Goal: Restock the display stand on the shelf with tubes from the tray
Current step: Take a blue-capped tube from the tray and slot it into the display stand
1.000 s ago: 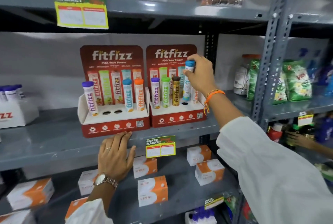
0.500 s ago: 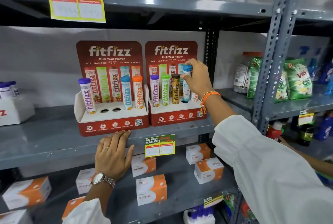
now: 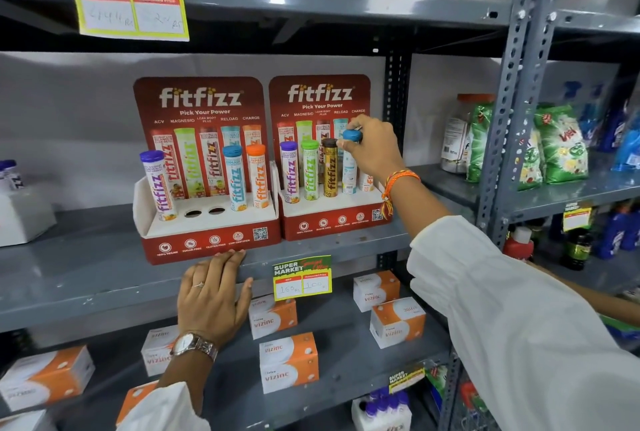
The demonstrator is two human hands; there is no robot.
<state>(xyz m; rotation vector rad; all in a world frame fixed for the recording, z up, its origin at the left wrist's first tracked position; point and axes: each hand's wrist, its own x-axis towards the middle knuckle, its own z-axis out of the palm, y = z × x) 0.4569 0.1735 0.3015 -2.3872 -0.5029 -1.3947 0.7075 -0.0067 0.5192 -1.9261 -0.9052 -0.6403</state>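
Two red fitfizz display stands sit side by side on the grey middle shelf. The right stand (image 3: 330, 228) holds purple, green and brown tubes, plus a blue-capped tube (image 3: 349, 167) standing in the fourth hole. My right hand (image 3: 372, 150) grips that tube's blue cap from above; an orange tube behind my wrist is mostly hidden. The left stand (image 3: 207, 243) carries a purple tube (image 3: 160, 184), a blue one (image 3: 236, 177) and an orange one (image 3: 258, 176), with two empty holes (image 3: 204, 212) between. My left hand (image 3: 213, 295) lies flat on the shelf edge below the left stand.
A yellow price tag (image 3: 302, 278) hangs on the shelf edge (image 3: 86, 306). Orange-and-white Vizinc boxes (image 3: 289, 361) lie on the shelf below. A grey upright post (image 3: 512, 112) stands right of my arm, with green bags (image 3: 559, 143) and bottles beyond it. Jars sit overhead.
My right hand has lowered the blue-capped tube down into the right stand's hole; the cap now sits only slightly above its neighbours. My left hand stays on the shelf edge.
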